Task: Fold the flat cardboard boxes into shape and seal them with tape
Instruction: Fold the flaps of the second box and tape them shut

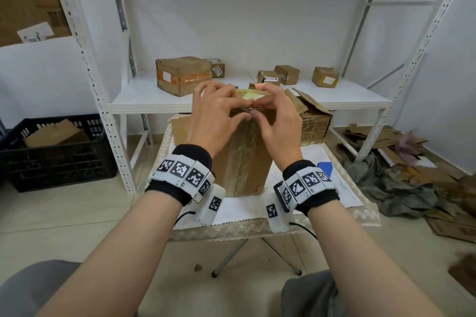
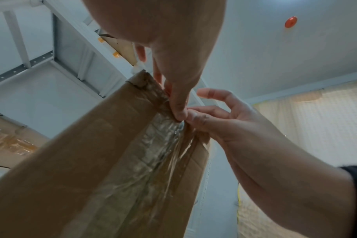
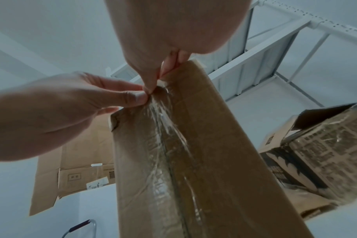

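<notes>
On a lace-edged table before white shelving bearing five boxes, both hands, left hand and right hand, pinch one upright cardboard box's taped top edge.

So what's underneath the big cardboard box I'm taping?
The cardboard box stands on a white lace-edged cloth over a small table; the cloth directly beneath it is covered.

Matt brown cardboard box; glossy, wrinkled, seemingly plastic tape.

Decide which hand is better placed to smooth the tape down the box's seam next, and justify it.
Probably the left hand: its thumb already lies on the tape over the box seam, while the right hand pinches the top end.
</notes>
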Action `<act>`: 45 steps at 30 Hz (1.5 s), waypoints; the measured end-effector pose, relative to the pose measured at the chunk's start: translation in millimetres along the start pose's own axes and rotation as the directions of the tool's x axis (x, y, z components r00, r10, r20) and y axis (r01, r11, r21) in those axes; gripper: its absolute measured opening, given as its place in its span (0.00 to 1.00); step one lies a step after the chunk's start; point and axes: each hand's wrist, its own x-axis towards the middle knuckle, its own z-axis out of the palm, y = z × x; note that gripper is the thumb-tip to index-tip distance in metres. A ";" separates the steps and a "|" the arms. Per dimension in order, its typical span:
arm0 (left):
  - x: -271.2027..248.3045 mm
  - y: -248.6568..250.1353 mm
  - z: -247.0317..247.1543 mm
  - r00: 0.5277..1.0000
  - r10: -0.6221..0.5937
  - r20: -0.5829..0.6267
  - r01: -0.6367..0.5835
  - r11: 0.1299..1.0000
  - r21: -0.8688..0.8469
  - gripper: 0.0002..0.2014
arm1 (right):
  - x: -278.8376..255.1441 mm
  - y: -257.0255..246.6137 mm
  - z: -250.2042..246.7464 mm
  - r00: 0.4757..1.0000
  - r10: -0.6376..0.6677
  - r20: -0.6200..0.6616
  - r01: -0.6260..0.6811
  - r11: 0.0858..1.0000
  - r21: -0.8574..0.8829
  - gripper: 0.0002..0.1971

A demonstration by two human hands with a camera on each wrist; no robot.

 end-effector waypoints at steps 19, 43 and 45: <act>19.4 42.3 -6.9 0.926 0.030 0.375 -0.084 0.988 0.129 0.19 | 8.8 15.9 -39.5 0.677 0.707 0.205 -0.573 0.332 0.749 0.22; 31.1 56.2 33.8 0.954 -0.024 0.298 0.014 0.999 0.036 0.14 | 3.7 25.7 -20.5 0.620 0.784 0.007 -0.526 0.409 0.746 0.17; 30.2 57.5 34.2 0.953 -0.025 0.302 0.011 0.999 0.048 0.16 | -0.1 25.6 -21.7 0.634 0.771 -0.056 -0.523 0.481 0.704 0.15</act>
